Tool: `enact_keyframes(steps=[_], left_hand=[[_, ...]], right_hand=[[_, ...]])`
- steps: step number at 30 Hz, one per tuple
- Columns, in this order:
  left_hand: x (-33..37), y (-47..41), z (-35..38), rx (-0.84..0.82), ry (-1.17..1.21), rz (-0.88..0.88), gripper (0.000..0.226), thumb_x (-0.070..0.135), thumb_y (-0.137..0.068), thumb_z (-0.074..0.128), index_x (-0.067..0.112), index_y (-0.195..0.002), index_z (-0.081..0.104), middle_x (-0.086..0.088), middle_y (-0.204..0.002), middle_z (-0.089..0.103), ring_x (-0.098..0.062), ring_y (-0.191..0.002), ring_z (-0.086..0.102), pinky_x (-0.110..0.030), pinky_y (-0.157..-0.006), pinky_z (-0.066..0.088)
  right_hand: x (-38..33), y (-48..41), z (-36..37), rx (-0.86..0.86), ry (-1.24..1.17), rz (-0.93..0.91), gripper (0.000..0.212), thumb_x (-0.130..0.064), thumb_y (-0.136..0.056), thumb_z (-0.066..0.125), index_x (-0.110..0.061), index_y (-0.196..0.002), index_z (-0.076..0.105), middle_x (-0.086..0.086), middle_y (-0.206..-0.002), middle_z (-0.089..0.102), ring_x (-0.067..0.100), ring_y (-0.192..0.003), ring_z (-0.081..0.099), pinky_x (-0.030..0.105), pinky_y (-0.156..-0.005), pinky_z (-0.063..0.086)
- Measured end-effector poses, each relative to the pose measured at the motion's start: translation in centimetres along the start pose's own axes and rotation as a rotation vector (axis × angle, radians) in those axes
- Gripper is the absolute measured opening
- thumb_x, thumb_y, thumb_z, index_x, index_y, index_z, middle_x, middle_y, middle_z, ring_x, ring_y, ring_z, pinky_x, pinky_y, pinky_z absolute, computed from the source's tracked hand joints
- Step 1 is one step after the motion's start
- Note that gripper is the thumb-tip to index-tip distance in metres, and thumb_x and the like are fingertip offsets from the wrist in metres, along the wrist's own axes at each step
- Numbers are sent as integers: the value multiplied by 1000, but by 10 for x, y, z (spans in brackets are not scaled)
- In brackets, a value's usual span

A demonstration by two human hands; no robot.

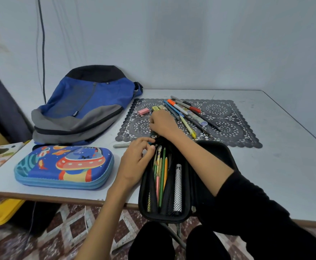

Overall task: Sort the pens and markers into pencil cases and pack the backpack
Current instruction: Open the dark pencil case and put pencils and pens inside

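Logging progress as I am watching: sorting is running partway, by my judgement. Black pencil case [214,152] is lying open at the near edge of the table [284,166], carrying pencils [161,175]. Pens and markers [187,113] are waiting loose on the lace mat [228,128]. Blue pencil case [65,166] is sitting zipped and the backpack [86,106] is lying closed, packing not yet begun. Left hand [134,162] is pinching the black case's far rim. Right hand [162,124] is curling over that end, and I cannot tell what it is holding.

Dim, even light; wide-angle edge distortion
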State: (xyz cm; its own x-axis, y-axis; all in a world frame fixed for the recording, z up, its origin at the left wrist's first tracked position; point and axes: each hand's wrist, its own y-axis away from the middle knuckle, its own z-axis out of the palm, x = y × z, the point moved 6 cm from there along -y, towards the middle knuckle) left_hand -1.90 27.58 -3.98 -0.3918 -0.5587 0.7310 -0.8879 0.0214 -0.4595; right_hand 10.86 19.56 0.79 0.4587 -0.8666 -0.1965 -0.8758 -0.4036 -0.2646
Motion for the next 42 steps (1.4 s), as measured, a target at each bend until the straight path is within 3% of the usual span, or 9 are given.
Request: enact_keyframes(steps=[6, 10, 13, 17, 20, 28, 33, 37, 42], left_hand=[[2, 1, 1, 4, 7, -7, 44, 50, -91, 42, 13, -73, 56, 14, -116, 61, -11, -110, 55, -36, -84, 44], [3, 2, -1, -1, 11, -13, 44, 50, -91, 42, 12, -73, 55, 14, -116, 61, -10, -111, 54, -37, -85, 45], [2, 1, -1, -2, 12, -7, 45, 50, -91, 42, 12, -73, 55, 14, -116, 61, -10, -110, 54, -38, -85, 45], [0, 0, -1, -5, 13, -6, 47, 51, -91, 42, 9, -76, 59, 15, -115, 61, -11, -110, 55, -40, -88, 46], [-1, 0, -1, -8, 27, -11, 48, 51, -91, 43, 9, -77, 60, 16, -115, 60, -10, -110, 55, -40, -88, 46], [-1, -2, 0, 2, 75, -4, 43, 48, -89, 46, 11, -71, 57, 12, -115, 63, -15, -110, 57, -38, -87, 45], [-2, -3, 1, -8, 63, -5, 46, 49, -89, 44, 8, -77, 62, 18, -114, 60, -12, -108, 57, -36, -85, 44], [-4, -3, 1, -18, 48, 2, 47, 48, -89, 42, 8, -80, 64, 14, -113, 61, -13, -108, 57, -41, -88, 46], [-2, -2, 0, -19, 66, -14, 46, 49, -89, 42, 9, -78, 63, 12, -114, 62, -15, -109, 57, -45, -90, 45]], right_hand=[[15, -8, 8, -1, -67, 115, 12, -16, -91, 62, -7, -98, 65, 10, -97, 68, 27, -93, 63, 34, -73, 47], [14, -13, 10, 37, -96, 135, 8, -7, -88, 63, -4, -94, 67, 12, -96, 68, 28, -91, 64, 34, -71, 48], [20, -14, 3, 136, -354, 196, 9, -7, -81, 69, -4, -90, 69, 10, -88, 68, 23, -80, 63, 33, -66, 48], [26, -4, -19, 214, -750, 254, 38, -5, -78, 69, -9, -113, 55, 8, -84, 62, 16, -62, 57, 22, -52, 40], [27, 6, -28, 72, -994, 297, 59, 0, -80, 66, -12, -132, 41, 18, -83, 66, 15, -45, 60, 24, -44, 48], [15, 55, -39, -272, -1105, 259, 73, 12, -83, 60, -27, -139, 32, 24, -85, 65, 26, -53, 65, 33, -55, 58], [10, 82, -37, -356, -1113, 231, 66, 10, -81, 66, -18, -133, 36, 20, -74, 68, 27, -55, 66, 33, -55, 58], [1, 105, -26, -467, -1064, 198, 51, 2, -85, 68, -8, -122, 35, 20, -70, 68, 22, -48, 62, 25, -40, 46], [0, 113, -22, -490, -934, 148, 38, 0, -83, 72, 0, -111, 47, 22, -70, 65, 18, -41, 50, 21, -37, 36]])
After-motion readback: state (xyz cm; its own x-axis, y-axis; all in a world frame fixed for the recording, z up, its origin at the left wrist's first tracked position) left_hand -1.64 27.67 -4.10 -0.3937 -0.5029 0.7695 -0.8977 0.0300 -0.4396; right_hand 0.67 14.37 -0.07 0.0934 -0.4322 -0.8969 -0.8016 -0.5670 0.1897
